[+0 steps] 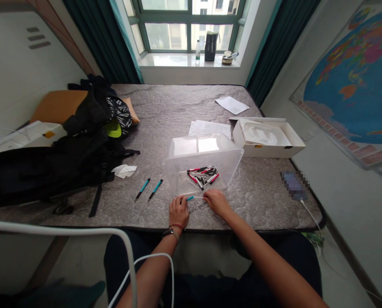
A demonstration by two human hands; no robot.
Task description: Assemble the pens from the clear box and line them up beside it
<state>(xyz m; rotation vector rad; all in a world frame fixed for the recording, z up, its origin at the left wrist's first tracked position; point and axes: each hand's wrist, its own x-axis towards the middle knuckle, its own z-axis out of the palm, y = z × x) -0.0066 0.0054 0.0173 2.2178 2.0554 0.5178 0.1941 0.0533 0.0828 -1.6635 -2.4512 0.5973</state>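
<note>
Just in front of the clear plastic box [174,171], my left hand [179,211] is closed around a teal pen barrel [190,198]. My right hand [217,202] pinches the right end of a thin white pen refill [198,197], whose left end meets the barrel; how far it sits inside I cannot tell. The box lies with its open side toward me and holds several red, black and silver pen parts [202,176]. Another thin white refill [187,193] lies at its front edge. To the left, two teal and black pens [142,189] lie side by side on the mattress [165,107].
A black backpack [50,171] and a crumpled tissue [124,171] lie at left. Behind the box are papers [210,127], with an open white carton [268,150] to the right. A phone [294,185] on a cable lies far right. A white tube [82,230] crosses the lower left.
</note>
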